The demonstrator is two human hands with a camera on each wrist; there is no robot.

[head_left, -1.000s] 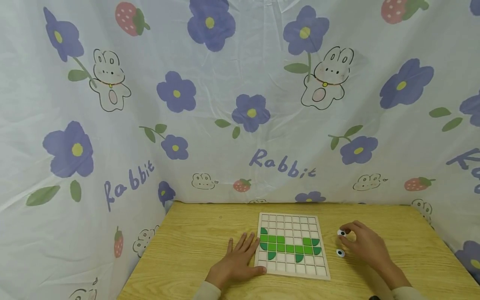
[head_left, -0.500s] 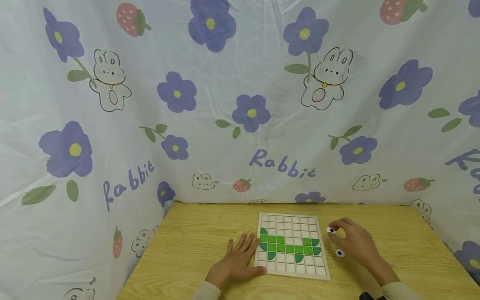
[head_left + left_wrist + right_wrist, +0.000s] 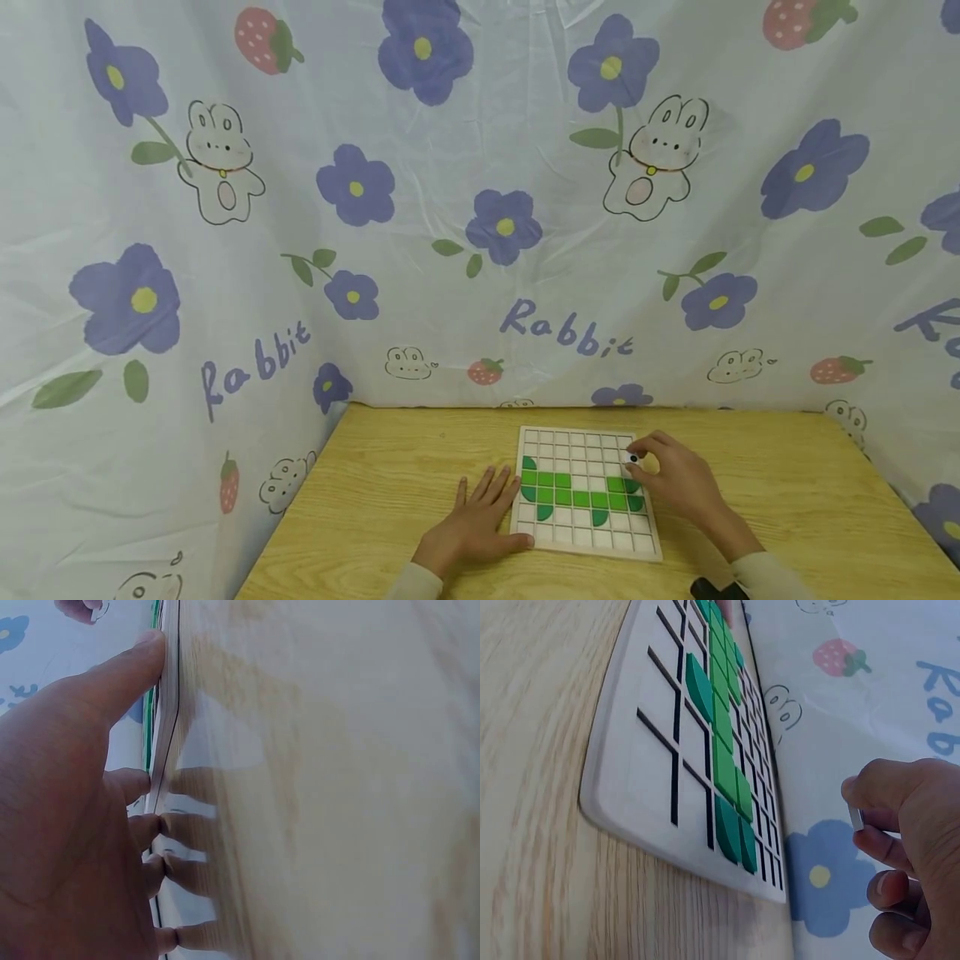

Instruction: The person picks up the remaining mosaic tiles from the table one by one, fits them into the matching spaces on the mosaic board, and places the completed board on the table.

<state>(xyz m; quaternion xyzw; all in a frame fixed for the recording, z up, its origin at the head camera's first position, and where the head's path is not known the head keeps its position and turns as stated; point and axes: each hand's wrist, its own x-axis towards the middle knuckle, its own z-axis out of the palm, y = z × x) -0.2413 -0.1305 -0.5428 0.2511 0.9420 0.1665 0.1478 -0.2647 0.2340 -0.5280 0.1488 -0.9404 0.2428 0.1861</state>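
Note:
A pale wooden grid board (image 3: pixel 583 442) lies on the table, with bright green square tiles (image 3: pixel 581 498) and dark green rounded tiles (image 3: pixel 545 512) set in its cells. My left hand (image 3: pixel 476 525) rests flat at the board's left edge, fingers spread, thumb on the near corner; in the left wrist view the thumb touches the board's side (image 3: pixel 169 697). Over the board's right side, my right hand (image 3: pixel 678 479) pinches a white eye tile (image 3: pixel 633 458) between thumb and finger. The right wrist view shows this tile (image 3: pixel 856 817) edge-on, apart from the board.
The wood-grain table (image 3: pixel 397 467) extends on both sides of the board. A white curtain (image 3: pixel 420 250) printed with rabbits and flowers hangs behind and to the left. Something black (image 3: pixel 716 588) sits by my right wrist.
My right hand has moved left with the eye tile, from beside the board to above its right columns. A second eye tile is now hidden behind it. The left hand stays put.

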